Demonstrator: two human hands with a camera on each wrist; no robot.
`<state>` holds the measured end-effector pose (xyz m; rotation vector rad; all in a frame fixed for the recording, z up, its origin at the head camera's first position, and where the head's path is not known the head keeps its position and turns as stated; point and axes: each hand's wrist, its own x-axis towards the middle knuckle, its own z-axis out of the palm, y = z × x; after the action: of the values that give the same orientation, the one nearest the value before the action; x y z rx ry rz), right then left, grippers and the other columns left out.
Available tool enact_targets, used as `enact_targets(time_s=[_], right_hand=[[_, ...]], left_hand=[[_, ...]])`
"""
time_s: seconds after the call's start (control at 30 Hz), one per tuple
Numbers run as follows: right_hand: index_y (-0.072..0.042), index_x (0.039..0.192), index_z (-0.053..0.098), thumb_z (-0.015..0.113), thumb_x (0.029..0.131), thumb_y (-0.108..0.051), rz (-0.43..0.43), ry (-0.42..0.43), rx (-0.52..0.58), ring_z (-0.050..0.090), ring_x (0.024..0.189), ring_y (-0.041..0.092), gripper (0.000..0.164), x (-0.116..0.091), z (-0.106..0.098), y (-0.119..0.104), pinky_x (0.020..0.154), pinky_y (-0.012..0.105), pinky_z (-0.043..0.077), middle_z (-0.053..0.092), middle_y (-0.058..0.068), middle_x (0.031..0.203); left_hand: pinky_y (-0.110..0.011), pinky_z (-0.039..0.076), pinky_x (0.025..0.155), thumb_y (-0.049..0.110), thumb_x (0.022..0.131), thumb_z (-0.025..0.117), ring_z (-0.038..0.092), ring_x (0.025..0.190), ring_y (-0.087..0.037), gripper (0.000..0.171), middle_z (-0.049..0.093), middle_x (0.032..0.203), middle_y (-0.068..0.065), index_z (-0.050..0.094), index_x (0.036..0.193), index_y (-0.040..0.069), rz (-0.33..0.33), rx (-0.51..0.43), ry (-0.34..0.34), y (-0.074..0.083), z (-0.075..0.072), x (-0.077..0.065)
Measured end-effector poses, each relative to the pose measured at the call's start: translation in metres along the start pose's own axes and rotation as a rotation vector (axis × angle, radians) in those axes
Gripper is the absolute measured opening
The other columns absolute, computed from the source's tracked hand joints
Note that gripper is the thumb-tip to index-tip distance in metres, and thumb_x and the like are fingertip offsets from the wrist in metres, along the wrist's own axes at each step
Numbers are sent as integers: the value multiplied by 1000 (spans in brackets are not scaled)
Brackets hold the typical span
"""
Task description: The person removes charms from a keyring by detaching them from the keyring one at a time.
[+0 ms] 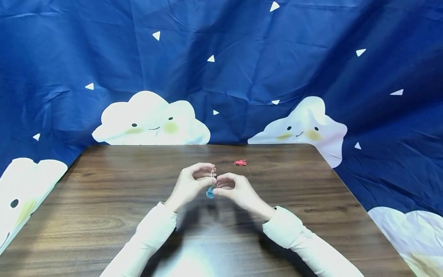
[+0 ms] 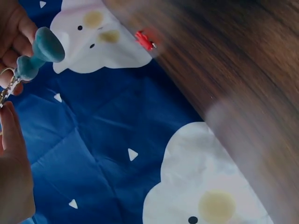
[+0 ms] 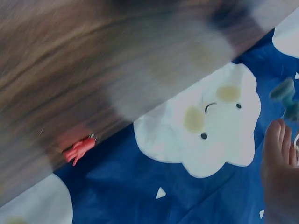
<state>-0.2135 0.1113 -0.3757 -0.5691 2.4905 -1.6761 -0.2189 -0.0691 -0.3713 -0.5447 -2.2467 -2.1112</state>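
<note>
Above the middle of the table, my two hands meet around a keychain with a glossy teal pendant [image 1: 210, 192]. My left hand [image 1: 188, 184] pinches its upper part, where metal links [image 2: 8, 87] and a ring show. From the other side, my right hand [image 1: 242, 191] pinches it beside the pendant with curled thumb and fingers. Seen in the left wrist view, the teal pendant [image 2: 43, 52] has two rounded lobes joined by a narrow neck. The fingertips partly hide the metal parts. In the right wrist view only part of the pendant [image 3: 284, 95] shows, blurred.
A small red figure-like charm [image 1: 240, 162] with a metal loop lies on the brown wooden table [image 1: 114, 184], beyond my right hand. Behind the table's far edge hangs a blue cloth [image 1: 235, 69] with white clouds and triangles.
</note>
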Motion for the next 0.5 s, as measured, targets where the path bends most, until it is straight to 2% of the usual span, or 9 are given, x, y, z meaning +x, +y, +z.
enact_targets(time_s=[0.17,0.3,0.4,0.5], right_hand=[[-2,103,63,73,75,-16,21,33,-41,65,87,17,33,2,9,-1,75,23,53,68,12,95],[4,102,61,69,78,-9,24,46,-50,66,84,23,28,-2,10,-18,73,25,54,67,17,91],[7,102,60,67,79,-6,42,45,-47,66,84,26,28,-7,10,-31,72,24,53,66,20,91],[7,102,60,67,79,-6,55,41,-36,65,85,27,28,-9,9,-34,71,20,52,66,21,91]], left_hand=[[-27,54,77,7,75,72,66,93,-22,35,65,103,-15,61,108,3,12,1,52,-1,2,2],[-27,54,76,5,75,71,66,91,-23,33,65,103,-17,61,107,3,17,2,90,-2,3,3],[-25,54,76,4,79,67,67,88,-17,25,66,100,-17,63,104,2,29,15,117,-4,2,3],[-22,54,74,5,82,64,65,81,-9,18,67,95,-18,65,99,-1,36,40,146,-2,2,2]])
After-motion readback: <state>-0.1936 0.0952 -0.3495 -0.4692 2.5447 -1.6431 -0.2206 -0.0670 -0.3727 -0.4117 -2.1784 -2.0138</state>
